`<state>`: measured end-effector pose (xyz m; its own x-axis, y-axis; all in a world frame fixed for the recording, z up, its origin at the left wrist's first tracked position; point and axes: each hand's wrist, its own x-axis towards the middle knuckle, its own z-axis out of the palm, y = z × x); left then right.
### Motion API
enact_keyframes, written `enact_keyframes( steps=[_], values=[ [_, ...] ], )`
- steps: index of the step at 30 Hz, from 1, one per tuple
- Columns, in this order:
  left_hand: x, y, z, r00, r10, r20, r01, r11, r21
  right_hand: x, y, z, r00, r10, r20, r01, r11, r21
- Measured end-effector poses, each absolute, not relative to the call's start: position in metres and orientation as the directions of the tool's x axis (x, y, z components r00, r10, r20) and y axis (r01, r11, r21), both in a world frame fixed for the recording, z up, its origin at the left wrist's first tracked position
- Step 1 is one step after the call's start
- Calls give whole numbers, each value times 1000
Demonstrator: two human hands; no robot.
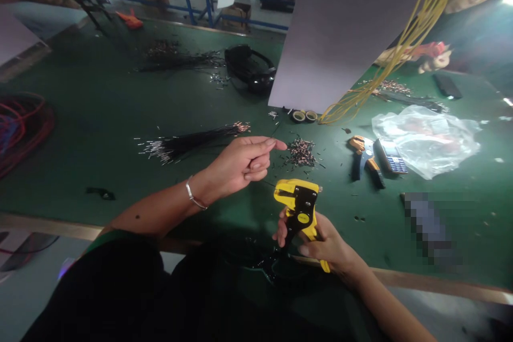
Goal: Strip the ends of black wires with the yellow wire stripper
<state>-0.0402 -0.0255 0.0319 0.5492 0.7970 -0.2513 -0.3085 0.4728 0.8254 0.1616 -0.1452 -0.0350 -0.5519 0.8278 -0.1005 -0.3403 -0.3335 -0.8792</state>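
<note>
My right hand (329,240) is wrapped around the handles of a yellow and black wire stripper (303,204), its jaws facing left. To the upper left of the tool, my left hand (245,166) pinches a thin black wire (276,129) between thumb and index finger. One end of the wire sticks up past the fingertips, and a thin dark length shows near the stripper's jaws. Just right of my left fingertips lies a pile of short cut bits (301,152). A bundle of black wires (192,141) with bared copper ends lies behind my left wrist.
Right of the pile are an orange and black stripper (365,159), a keypad phone (390,156) and a clear plastic bag (433,141). Tape rolls (298,116) sit by a grey panel (340,32). Yellow wires (385,83) hang down. Another person's hand (435,59) is at upper right.
</note>
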Motion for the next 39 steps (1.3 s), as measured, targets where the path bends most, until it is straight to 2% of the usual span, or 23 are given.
enact_keyframes(
  steps=[9, 18, 23, 33, 39],
  values=[
    [-39, -32, 34, 577, 765, -285, -301, 524, 797, 158, -147, -34, -589, 798, -129, -390, -421, -819],
    [-40, -36, 32, 610, 743, -277, -290, 534, 794, 164, -148, -25, -662, 713, -231, -262, -509, -820],
    [-38, -37, 34, 607, 737, -299, -290, 556, 779, 165, -150, -28, -684, 690, -234, -257, -529, -809],
    [-37, -38, 33, 608, 736, -297, -300, 559, 773, 158, -152, -32, -619, 758, -204, -373, -513, -773],
    [-37, -38, 32, 605, 741, -291, -301, 551, 778, 157, -151, -30, -605, 773, -190, -362, -480, -799]
  ],
)
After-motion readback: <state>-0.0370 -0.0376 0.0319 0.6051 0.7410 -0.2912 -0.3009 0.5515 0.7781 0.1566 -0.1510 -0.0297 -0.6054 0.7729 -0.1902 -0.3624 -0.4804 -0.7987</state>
